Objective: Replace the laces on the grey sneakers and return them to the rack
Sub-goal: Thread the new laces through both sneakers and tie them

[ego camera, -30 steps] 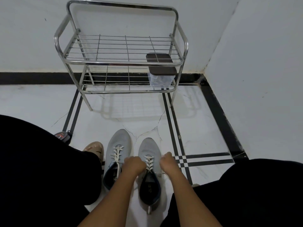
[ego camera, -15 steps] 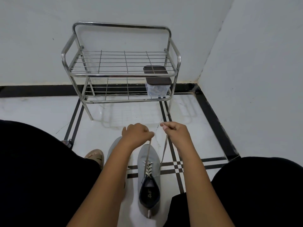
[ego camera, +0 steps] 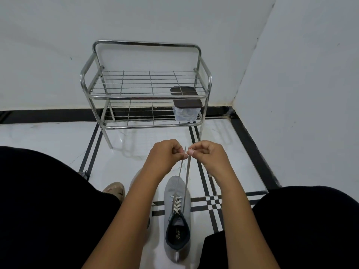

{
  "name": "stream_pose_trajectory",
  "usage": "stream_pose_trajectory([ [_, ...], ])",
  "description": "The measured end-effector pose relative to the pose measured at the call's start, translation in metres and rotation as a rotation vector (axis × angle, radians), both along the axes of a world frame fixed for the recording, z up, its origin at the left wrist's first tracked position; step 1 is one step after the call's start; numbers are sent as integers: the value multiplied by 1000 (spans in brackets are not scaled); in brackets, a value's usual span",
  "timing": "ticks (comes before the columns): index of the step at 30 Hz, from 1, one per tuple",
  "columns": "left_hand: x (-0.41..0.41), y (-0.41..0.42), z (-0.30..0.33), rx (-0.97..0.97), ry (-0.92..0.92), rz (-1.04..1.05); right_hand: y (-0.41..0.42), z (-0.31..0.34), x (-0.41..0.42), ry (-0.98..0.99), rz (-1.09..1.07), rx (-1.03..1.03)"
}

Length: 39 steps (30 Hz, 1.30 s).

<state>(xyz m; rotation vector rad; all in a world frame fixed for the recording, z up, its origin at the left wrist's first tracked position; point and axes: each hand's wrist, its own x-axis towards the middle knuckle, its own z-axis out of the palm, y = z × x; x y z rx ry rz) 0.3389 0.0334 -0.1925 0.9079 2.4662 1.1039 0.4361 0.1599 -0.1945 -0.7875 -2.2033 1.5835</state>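
Note:
A grey sneaker (ego camera: 176,189) with a dark lining stands on the white floor between my knees, toe pointing away. Its pale lace (ego camera: 186,177) runs up taut in two strands from the eyelets. My left hand (ego camera: 165,156) pinches one strand and my right hand (ego camera: 207,155) pinches the other, fingertips almost touching above the toe. The second grey sneaker (ego camera: 136,176) lies under my left forearm, mostly hidden. The steel two-shelf rack (ego camera: 145,97) stands against the back wall.
A clear box with a dark lid (ego camera: 186,109) sits on the rack's lower shelf at the right. A tan shoe (ego camera: 115,189) peeks out by my left knee. Walls meet in a corner at the right. Black stripes cross the floor tiles.
Both hands rose from the sneaker's eyelets, pulling the lace ends up taut, then came together above the toe. The camera tilted up.

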Motion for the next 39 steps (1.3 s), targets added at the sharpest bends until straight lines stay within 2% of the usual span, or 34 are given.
stream_pose_trajectory([
  [4, 2, -1, 0, 47, -27, 9, -1, 3, 3, 44, 10, -20],
  [12, 10, 1, -2, 159, -194, 45, -3, 4, 3, 59, 12, -35],
  [26, 14, 2, -15, 284, -247, 52, -5, 8, 4, 69, -8, -24],
  [31, 14, 3, -19, 299, -241, 47, -7, 7, 2, 43, 13, 47],
  [39, 13, 0, -22, 312, -346, 13, -8, 5, 2, 88, 9, 14],
])
